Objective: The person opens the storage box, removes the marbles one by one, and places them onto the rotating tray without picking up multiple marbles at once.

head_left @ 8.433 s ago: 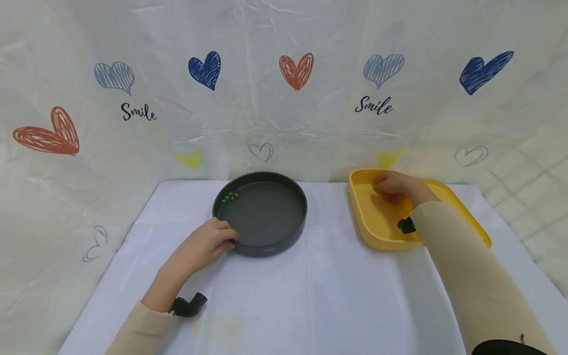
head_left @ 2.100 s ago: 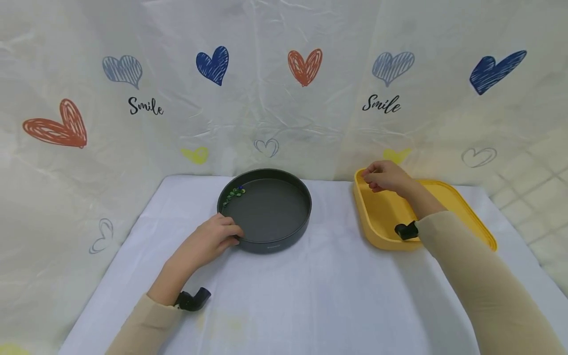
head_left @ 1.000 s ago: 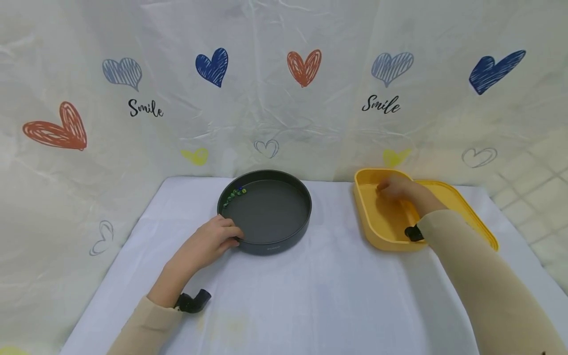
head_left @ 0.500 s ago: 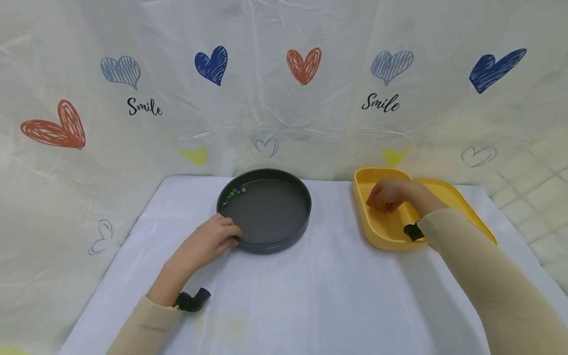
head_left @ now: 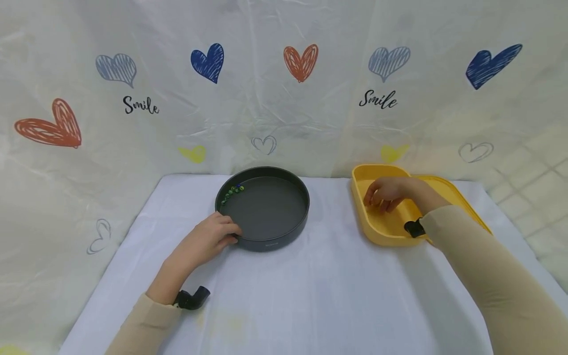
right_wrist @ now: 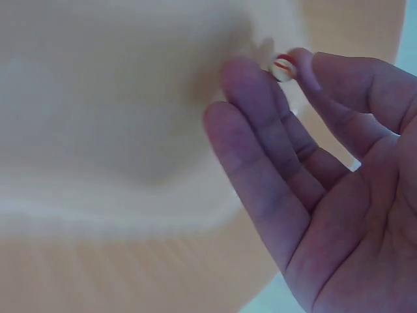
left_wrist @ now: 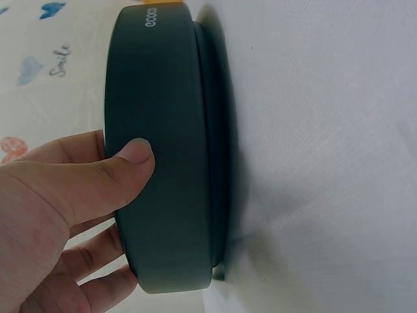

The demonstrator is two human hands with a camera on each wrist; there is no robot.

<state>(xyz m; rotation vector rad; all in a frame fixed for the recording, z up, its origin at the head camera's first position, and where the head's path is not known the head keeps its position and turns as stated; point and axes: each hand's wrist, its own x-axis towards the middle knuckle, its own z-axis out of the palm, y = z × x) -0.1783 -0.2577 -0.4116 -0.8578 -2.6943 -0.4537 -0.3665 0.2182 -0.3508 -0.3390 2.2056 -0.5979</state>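
My left hand (head_left: pixel 210 239) grips the near-left rim of a dark, round, shallow pan (head_left: pixel 266 209); in the left wrist view the thumb presses its outer wall and the fingers go over the rim. Several green and blue marbles (head_left: pixel 232 191) lie inside the pan along its left wall. My right hand (head_left: pixel 392 190) is down inside a yellow rectangular tub (head_left: pixel 386 229). In the right wrist view it pinches a small marble (right_wrist: pixel 283 69), pale with a red stripe, between thumb and index finger, while the other fingers extend. The right hand and wrist cover part of the tub's floor.
Another yellow rimmed piece (head_left: pixel 461 199), like a lid or second tray, lies right of the tub, partly behind the right forearm. Both containers stand near the back edge of a white-covered table (head_left: pixel 301 296). Behind rises a pale sheet (head_left: pixel 248 113) printed with hearts.
From over the tub's back-left rim, my right hand has gone down into the tub, then shifted left and toward me inside it. My left hand keeps hold of the pan.
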